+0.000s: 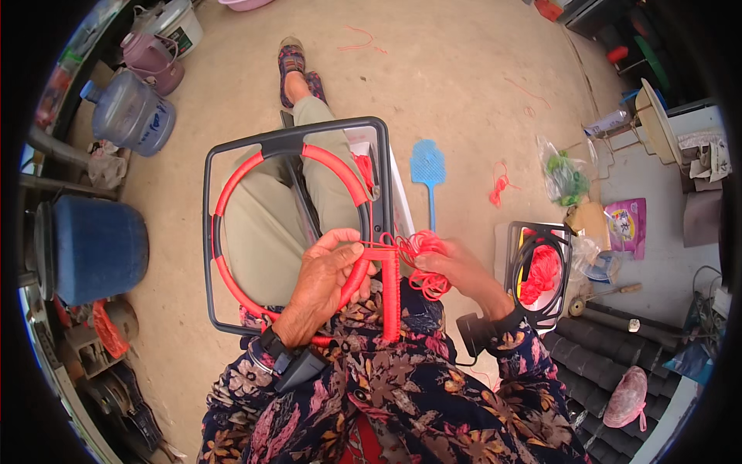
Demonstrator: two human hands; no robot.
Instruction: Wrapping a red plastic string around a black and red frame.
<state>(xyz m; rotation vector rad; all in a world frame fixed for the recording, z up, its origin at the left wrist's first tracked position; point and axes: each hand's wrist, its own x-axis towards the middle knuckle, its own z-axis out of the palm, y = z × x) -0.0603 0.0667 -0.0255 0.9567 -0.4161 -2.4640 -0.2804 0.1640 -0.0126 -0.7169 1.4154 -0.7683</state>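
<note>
Pale floor (pixel 479 85) lies behind; black frame (pixel 282 142) is left of centre.
Left hand (pixel 328 269) grips its red-wrapped ring (pixel 337 165); right hand (pixel 465 272), right of centre, is closed around red cord (pixel 427 246).

Your right hand (pixel 464 271) is slightly blurred; red cord bundle (pixel 423 254) covers its fingertips, can't count strands in that grip. Your left hand (pixel 328 267) blocks part of the red-wrapped ring (pixel 235 182). Black frame's (pixel 207 224) bottom edge is lost behind your left forearm (pixel 292 321). White box (pixel 401 209) mostly hidden under the frame. Pink basin (pixel 246 3) cut by top edge, your jacket (pixel 394 394) by the bottom. Green contents of the clear bag (pixel 550 158): can't identify.
</note>
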